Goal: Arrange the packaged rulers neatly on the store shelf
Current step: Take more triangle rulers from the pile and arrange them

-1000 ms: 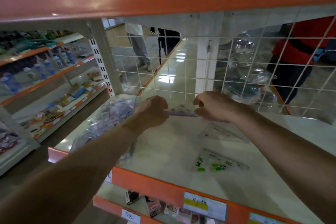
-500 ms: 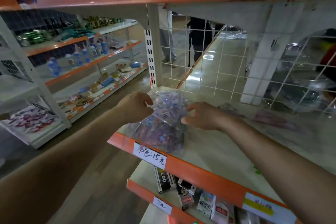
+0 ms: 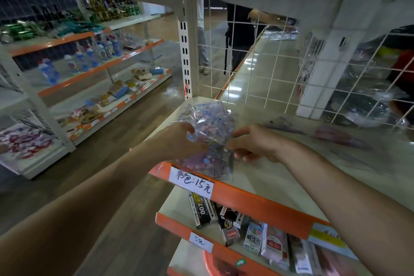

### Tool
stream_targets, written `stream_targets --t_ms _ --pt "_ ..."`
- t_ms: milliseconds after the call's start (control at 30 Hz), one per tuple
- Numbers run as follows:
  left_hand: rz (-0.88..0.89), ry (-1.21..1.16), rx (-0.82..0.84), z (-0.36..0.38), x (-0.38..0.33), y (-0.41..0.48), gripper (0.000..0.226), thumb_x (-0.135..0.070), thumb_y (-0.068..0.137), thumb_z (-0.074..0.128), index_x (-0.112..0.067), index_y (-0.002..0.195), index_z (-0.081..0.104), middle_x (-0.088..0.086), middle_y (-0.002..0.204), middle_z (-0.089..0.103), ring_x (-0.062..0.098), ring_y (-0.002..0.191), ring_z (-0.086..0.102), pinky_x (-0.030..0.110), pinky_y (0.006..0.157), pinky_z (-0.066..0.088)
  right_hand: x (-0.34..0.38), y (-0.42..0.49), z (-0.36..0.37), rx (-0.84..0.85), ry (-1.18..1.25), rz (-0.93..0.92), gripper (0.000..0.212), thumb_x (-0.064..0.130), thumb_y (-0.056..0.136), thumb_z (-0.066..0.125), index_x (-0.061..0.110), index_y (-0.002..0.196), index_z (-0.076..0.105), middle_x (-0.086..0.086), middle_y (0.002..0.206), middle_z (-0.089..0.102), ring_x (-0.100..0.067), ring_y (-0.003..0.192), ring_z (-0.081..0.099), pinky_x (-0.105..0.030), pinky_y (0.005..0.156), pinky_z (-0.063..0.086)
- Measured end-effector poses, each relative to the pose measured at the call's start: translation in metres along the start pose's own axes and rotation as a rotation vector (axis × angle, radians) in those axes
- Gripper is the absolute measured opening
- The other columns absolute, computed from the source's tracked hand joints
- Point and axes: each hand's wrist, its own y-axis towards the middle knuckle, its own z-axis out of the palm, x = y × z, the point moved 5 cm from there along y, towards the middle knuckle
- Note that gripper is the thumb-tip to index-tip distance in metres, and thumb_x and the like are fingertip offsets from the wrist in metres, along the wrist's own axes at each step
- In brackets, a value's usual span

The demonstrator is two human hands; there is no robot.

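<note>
A stack of clear packaged rulers (image 3: 209,134) with blue and pink prints lies at the left front corner of the cream shelf (image 3: 280,177). My left hand (image 3: 179,140) grips the stack's left side. On its right side my right hand (image 3: 253,143) pinches the edge of the packets. More packaged rulers (image 3: 331,134) lie flat further right near the wire back panel, blurred.
A white wire grid (image 3: 268,69) backs the shelf, with people standing beyond it. The orange front lip carries a handwritten price label (image 3: 193,182). Below, a lower shelf holds boxed stationery (image 3: 226,219). Another stocked shelf unit (image 3: 85,74) stands across the aisle at left.
My view swung left from the shelf's middle to its left corner. Both hands left the packet at the back and took hold of the ruler stack at the corner.
</note>
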Motion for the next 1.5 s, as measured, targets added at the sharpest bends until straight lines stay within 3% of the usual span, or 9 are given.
stream_targets --t_ms 133,300,400,533,733,933,1033,1333,1500 --pt "-0.003 -0.122 0.0 0.003 -0.003 -0.007 0.053 -0.036 0.078 0.073 -0.021 0.124 0.053 0.001 0.105 0.058 0.017 0.083 0.059 0.024 0.069 0.049 -0.004 -0.005 0.001 0.025 0.036 0.005 0.021 0.01 0.081 0.072 0.001 0.097 0.061 -0.013 0.069 0.057 -0.015 0.055 0.056 -0.022 0.044 0.043" --pt "-0.09 -0.374 0.005 -0.006 0.005 -0.015 0.016 -0.019 0.085 0.068 -0.015 0.1 0.064 0.006 0.071 0.07 0.009 0.047 0.059 0.019 0.05 0.052 -0.004 -0.013 -0.011 -0.016 0.089 -0.036 0.014 0.009 0.083 0.069 0.009 0.073 0.059 -0.007 0.058 0.055 -0.015 0.053 0.049 -0.021 0.048 0.042" --pt "-0.146 -0.463 -0.034 -0.01 0.01 -0.02 0.006 -0.01 0.086 0.065 -0.005 0.087 0.067 0.004 0.057 0.067 0.009 0.041 0.056 0.019 0.044 0.05 -0.006 -0.019 -0.018 -0.042 0.164 -0.034 0.002 0.007 0.085 0.067 0.006 0.085 0.065 -0.007 0.061 0.054 -0.012 0.053 0.051 -0.019 0.049 0.046" --pt "-0.2 -0.52 -0.095 -0.01 0.018 -0.022 0.002 -0.008 0.086 0.065 -0.008 0.086 0.067 0.009 0.075 0.066 0.014 0.053 0.06 0.023 0.048 0.051 -0.01 -0.027 -0.026 -0.069 0.218 -0.049 0.003 0.008 0.086 0.066 0.006 0.088 0.065 -0.006 0.067 0.055 -0.008 0.052 0.055 -0.019 0.05 0.049" --pt "-0.263 -0.726 -0.109 -0.002 0.025 -0.029 0.02 -0.016 0.088 0.065 -0.002 0.101 0.063 0.014 0.08 0.067 0.022 0.059 0.064 0.031 0.056 0.057 -0.019 -0.041 -0.027 -0.055 0.33 -0.069 0.006 0.009 0.088 0.063 0.011 0.082 0.062 -0.005 0.066 0.058 -0.005 0.047 0.056 -0.018 0.046 0.047" --pt "-0.168 -0.052 -0.161 0.011 0.002 -0.028 0.047 -0.052 0.082 0.063 -0.005 0.081 0.067 0.011 0.079 0.069 0.019 0.064 0.06 0.029 0.064 0.049 -0.024 -0.054 -0.026 -0.036 0.382 -0.078 0.006 0.008 0.089 0.062 0.011 0.085 0.062 -0.005 0.067 0.06 -0.006 0.049 0.057 -0.018 0.047 0.047" --pt "-0.179 0.124 -0.112 0.017 -0.004 -0.027 0.048 -0.057 0.079 0.063 -0.01 0.073 0.064 0.006 0.074 0.067 0.018 0.065 0.061 0.029 0.065 0.049 -0.026 -0.057 -0.025 -0.029 0.376 -0.079 0.005 0.007 0.088 0.062 0.011 0.085 0.063 -0.005 0.067 0.06 -0.006 0.05 0.058 -0.017 0.049 0.049" --pt "-0.184 -0.034 -0.172 0.013 -0.001 -0.026 0.031 -0.042 0.081 0.068 -0.014 0.071 0.06 0.003 0.071 0.063 0.014 0.062 0.057 0.027 0.059 0.046 -0.03 -0.062 -0.024 0.003 0.361 -0.07 0.005 0.006 0.088 0.063 0.007 0.093 0.063 -0.008 0.071 0.061 -0.012 0.06 0.059 -0.019 0.052 0.05" --pt "-0.149 -0.193 -0.236 0.007 0.006 -0.022 0.019 -0.029 0.081 0.071 -0.014 0.079 0.06 0.009 0.084 0.065 0.024 0.077 0.066 0.041 0.077 0.058 -0.031 -0.058 -0.025 -0.01 0.403 -0.062 0.009 0.004 0.088 0.062 0.006 0.097 0.063 -0.008 0.068 0.059 -0.014 0.059 0.057 -0.019 0.051 0.049"
